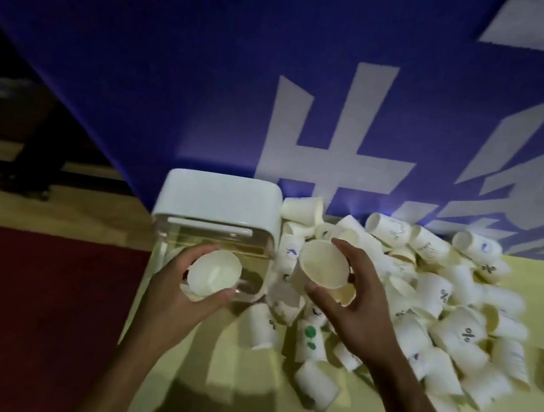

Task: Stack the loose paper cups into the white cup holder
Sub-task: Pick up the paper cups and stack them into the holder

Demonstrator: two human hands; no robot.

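Note:
The white cup holder (218, 199) stands on the yellow table, a white lid over a clear body. My left hand (172, 291) grips an upright paper cup (213, 275) in front of the holder's clear wall, mouth facing me. My right hand (352, 303) holds a second paper cup (323, 262) between thumb and fingers, mouth up, just right of the holder. A heap of loose white paper cups (421, 307) lies on the table to the right, some printed with small marks.
A blue banner (210, 80) with large white characters hangs behind the table. The yellow table (242, 399) ends at its left edge near the holder; a red carpet (31, 314) and wooden floor lie beyond.

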